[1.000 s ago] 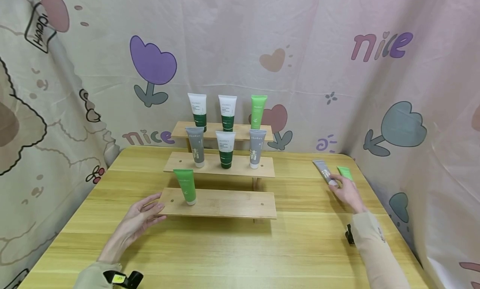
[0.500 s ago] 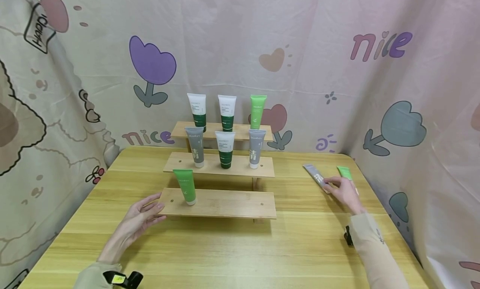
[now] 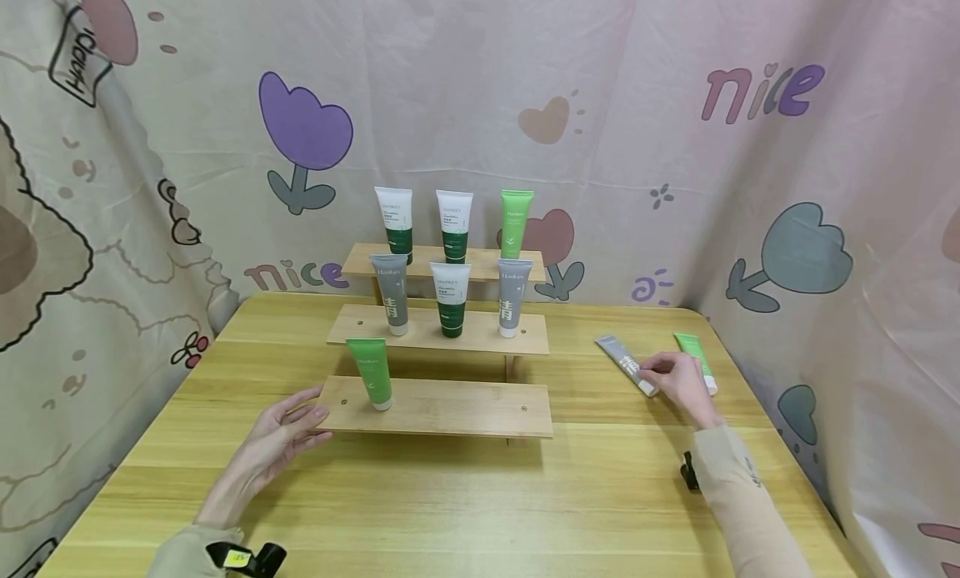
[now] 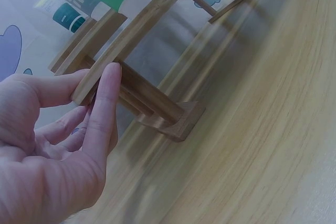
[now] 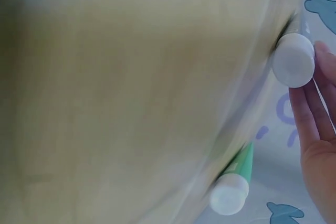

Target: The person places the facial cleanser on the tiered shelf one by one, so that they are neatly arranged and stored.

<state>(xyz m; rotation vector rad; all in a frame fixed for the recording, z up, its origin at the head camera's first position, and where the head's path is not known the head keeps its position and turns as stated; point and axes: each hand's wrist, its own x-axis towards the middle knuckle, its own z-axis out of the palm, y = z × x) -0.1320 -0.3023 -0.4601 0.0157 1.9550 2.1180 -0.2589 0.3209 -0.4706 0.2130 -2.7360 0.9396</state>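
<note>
My left hand (image 3: 266, 444) grips the left end of the lowest board of a three-tier wooden display stand (image 3: 465, 407); in the left wrist view, a finger and thumb pinch the board's corner (image 4: 86, 85). At the right, my right hand (image 3: 681, 388) pinches a grey squeeze tube (image 3: 619, 354) near its white cap (image 5: 293, 60). This tube lies slanted on the table, flat end pointing away to the left. Just right of that hand, a green tube (image 3: 692, 346) lies on the table, partly hidden by it.
A green tube (image 3: 371, 374) stands on the lowest board. The middle board holds two grey tubes (image 3: 512, 294) and a white-and-green one (image 3: 452, 290). Two white-and-green tubes (image 3: 453, 219) and a green one (image 3: 516, 219) stand on top. A printed curtain (image 3: 450, 86) hangs behind the table (image 3: 450, 511).
My right hand has slid the grey tube leftward and toward me across the table, uncovering more of the lying green tube. My left hand stays on the stand.
</note>
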